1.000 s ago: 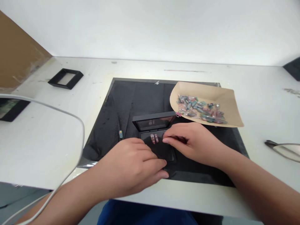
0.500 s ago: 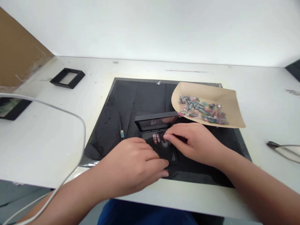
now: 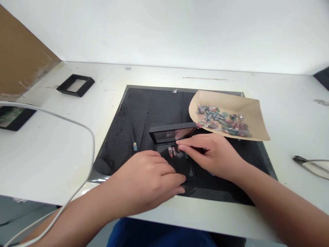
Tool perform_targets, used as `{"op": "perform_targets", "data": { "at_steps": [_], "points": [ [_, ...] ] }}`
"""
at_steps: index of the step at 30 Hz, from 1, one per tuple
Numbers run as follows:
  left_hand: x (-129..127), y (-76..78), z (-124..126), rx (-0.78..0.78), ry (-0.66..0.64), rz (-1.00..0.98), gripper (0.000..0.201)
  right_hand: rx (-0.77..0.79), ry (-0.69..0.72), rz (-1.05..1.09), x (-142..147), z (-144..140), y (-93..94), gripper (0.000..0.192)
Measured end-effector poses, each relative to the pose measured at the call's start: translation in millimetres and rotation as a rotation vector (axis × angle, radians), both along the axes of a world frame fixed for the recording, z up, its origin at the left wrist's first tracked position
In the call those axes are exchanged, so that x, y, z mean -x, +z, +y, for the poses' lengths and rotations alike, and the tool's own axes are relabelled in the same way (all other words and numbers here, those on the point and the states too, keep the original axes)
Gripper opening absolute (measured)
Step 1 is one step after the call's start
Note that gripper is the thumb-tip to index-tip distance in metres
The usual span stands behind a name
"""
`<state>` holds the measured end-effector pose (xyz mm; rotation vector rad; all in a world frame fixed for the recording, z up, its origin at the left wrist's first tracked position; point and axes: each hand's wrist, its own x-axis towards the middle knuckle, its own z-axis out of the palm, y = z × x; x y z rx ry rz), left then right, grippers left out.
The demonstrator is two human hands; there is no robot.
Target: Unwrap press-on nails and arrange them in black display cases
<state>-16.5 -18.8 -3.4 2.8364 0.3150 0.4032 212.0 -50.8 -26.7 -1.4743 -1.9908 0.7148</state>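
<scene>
At six o'clock, nearest the camera, a patch of blue clothing (image 3: 159,235) shows below the table edge. A white cable (image 3: 77,127) loops in from seven o'clock across the white table (image 3: 51,154). Just above the near edge, the left hand (image 3: 146,180) lies palm down with fingers loosely curled, their tips pressing the front of a small black open case (image 3: 183,168); it grips nothing that can be seen. The case sits at the centre on a black mat (image 3: 149,106), its lid (image 3: 172,132) raised at the far side. The right hand (image 3: 210,154) comes in from four o'clock, thumb and forefinger pinched together over the case's tray, beside two small pinkish pieces (image 3: 171,151) lying there; whether something is held between the fingertips cannot be told. At nine o'clock from the case, a single small piece (image 3: 134,146) lies alone on the mat. Farther out, at one o'clock, a brown paper tray (image 3: 252,113) rests on the mat's far right corner, holding a heap of small coloured pieces (image 3: 222,120). At three o'clock, dark-handled pliers (image 3: 308,163) lie on the table. At nine o'clock a black frame (image 3: 12,118) sits at the table's left edge, and at eleven o'clock another empty black frame (image 3: 75,85) lies near a brown cardboard sheet (image 3: 20,65). A white wall (image 3: 180,31) closes the far side.
</scene>
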Motion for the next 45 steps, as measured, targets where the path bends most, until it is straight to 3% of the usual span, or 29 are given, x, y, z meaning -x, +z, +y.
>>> {"op": "perform_targets", "data": {
  "at_steps": [6, 12, 20, 27, 32, 40, 45],
  "points": [
    [-1, 0.6, 0, -0.006, -0.01, -0.018, 0.022, 0.047, -0.022, 0.088, 2, 2, 2.8, 0.018],
    [0, 0.1, 0, -0.011, -0.012, -0.019, 0.022, 0.165, 0.001, -0.11, 1, 2, 10.2, 0.021],
    [-1, -0.5, 0, -0.008, -0.005, -0.027, 0.021, -0.051, -0.042, -0.154, 1, -2, 2.3, 0.017],
    [0, -0.9, 0, 0.008, -0.005, -0.012, 0.02, -0.105, 0.122, -0.25, -10, -1, 5.2, 0.019],
    [1, -1.5, 0, 0.026, -0.011, -0.005, 0.019, -0.163, 0.11, -0.302, -8, -1, 2.9, 0.017],
    [2, -1.1, -1, 0.013, -0.013, -0.022, 0.019, -0.032, -0.065, -0.363, 17, -10, 5.8, 0.029],
    [1, 0.1, 0, 0.019, -0.021, -0.004, 0.018, -0.014, 0.002, -0.314, 24, -15, 6.4, 0.035]
  ]
}}
